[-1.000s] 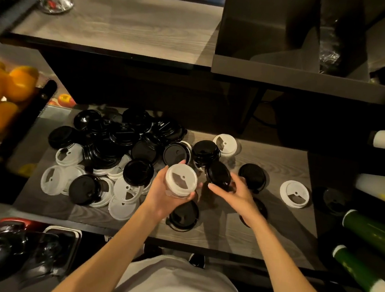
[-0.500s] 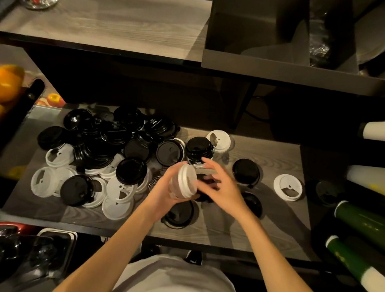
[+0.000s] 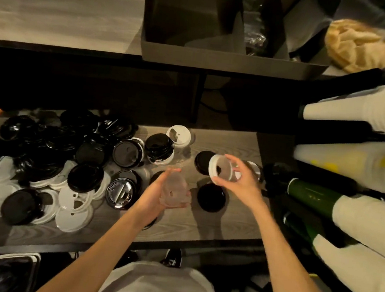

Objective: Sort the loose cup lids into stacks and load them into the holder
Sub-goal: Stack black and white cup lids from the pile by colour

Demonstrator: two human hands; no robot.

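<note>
Dim light fell over the grey wood-grain counter (image 3: 202, 225), with a dark compartmented box (image 3: 219, 58) on the shelf above it, probably the holder. At the far left lay the heap of loose round plastic lids (image 3: 50, 154), black ones piled over white ones, with a short stack of black lids (image 3: 159, 147) at its right-hand edge. Next came the left hand (image 3: 160, 194), palm up, its fingers cupped around a small stack of pale, blurred lids (image 3: 174, 189). Well apart from it, the right hand (image 3: 238, 179) pinched a white lid (image 3: 221, 168) by the rim, tilted so its hollow underside showed. Single black lids (image 3: 211, 197) lay on the counter between and below the hands. Stacked paper cups in sleeves (image 3: 360, 163) filled the right side. The loosely cupped pale stack could slip and scatter, and a tilted lid might seat crookedly on a stack.
</note>
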